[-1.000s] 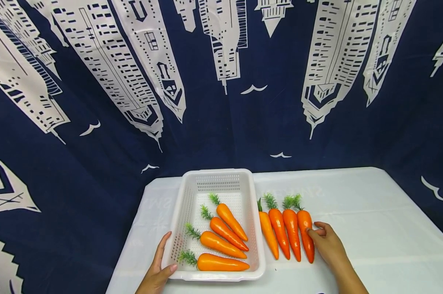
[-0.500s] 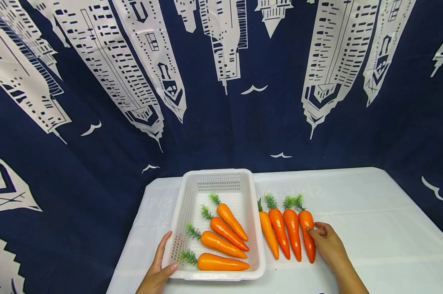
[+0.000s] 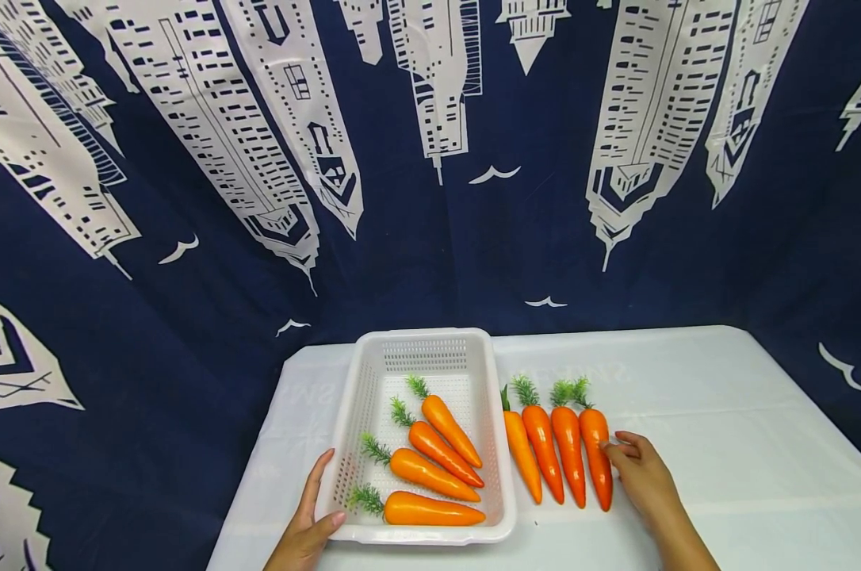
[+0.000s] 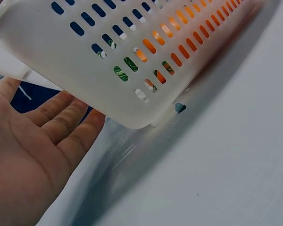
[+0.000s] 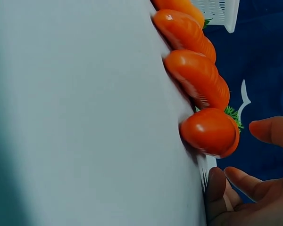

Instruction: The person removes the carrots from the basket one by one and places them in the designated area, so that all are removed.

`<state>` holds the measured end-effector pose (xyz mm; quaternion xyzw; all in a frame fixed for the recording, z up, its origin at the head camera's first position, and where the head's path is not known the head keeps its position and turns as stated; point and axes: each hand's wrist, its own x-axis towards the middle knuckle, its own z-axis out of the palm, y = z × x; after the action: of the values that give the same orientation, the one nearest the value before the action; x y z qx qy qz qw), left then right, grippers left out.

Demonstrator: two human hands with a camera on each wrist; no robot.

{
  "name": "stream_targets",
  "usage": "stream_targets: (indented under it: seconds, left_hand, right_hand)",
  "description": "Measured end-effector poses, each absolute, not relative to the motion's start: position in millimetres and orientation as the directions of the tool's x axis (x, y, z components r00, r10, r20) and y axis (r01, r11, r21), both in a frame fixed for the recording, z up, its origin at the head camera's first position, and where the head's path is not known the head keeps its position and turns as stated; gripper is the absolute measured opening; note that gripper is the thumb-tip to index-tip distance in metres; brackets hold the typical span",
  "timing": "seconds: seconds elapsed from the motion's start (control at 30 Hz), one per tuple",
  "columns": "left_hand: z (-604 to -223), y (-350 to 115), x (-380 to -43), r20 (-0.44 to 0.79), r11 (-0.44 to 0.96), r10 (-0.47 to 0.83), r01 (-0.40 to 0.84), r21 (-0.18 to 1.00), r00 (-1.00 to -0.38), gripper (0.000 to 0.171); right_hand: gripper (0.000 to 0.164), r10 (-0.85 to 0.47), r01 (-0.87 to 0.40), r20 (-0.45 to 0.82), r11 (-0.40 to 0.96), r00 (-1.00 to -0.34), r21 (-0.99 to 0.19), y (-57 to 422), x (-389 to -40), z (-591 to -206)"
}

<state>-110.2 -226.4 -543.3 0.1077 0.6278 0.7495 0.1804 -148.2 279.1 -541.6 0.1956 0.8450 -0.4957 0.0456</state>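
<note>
A white perforated plastic basket [image 3: 416,538] holds several orange carrots [image 3: 434,509] with green tops. At its front left corner is my left hand [image 3: 308,523], its straight fingers along the side and the thumb by the front rim. The left wrist view shows those fingers extended against the basket's wall [image 4: 85,70]. Right of the basket, several more carrots lie side by side with tips toward me. Just beside the rightmost carrot [image 3: 597,456] is my right hand [image 3: 640,476], thumb and fingers apart. In the right wrist view, a gap shows between the fingers and that carrot [image 5: 210,133].
A white cover spreads over the table [image 3: 723,444]. Behind it hangs a dark blue cloth [image 3: 516,238] printed with white buildings and birds. A small dark speck [image 4: 180,108] appears by the basket's lower edge in the left wrist view.
The rightmost carrot has shifted very slightly to the right. My right hand has moved a little to the right, away from it. The left hand and basket stay in place.
</note>
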Motion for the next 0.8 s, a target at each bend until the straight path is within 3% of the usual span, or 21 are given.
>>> stream_targets:
  seconds: [0.23,0.8]
  left_hand:
    - [-541,-223,-109,-0.096,-0.133,0.367,-0.154,0.979,-0.925,0.086]
    - [-542,-226,-110,-0.072,-0.144,0.403,-0.141,0.979,-0.912,0.088]
  right_hand:
    - [0.07,0.307,0.36,-0.255,0.361,-0.917,-0.86,280,-146,-538]
    - [0.058,0.382,0.289,-0.131,0.393,-0.915,-0.873,267,-137,-518]
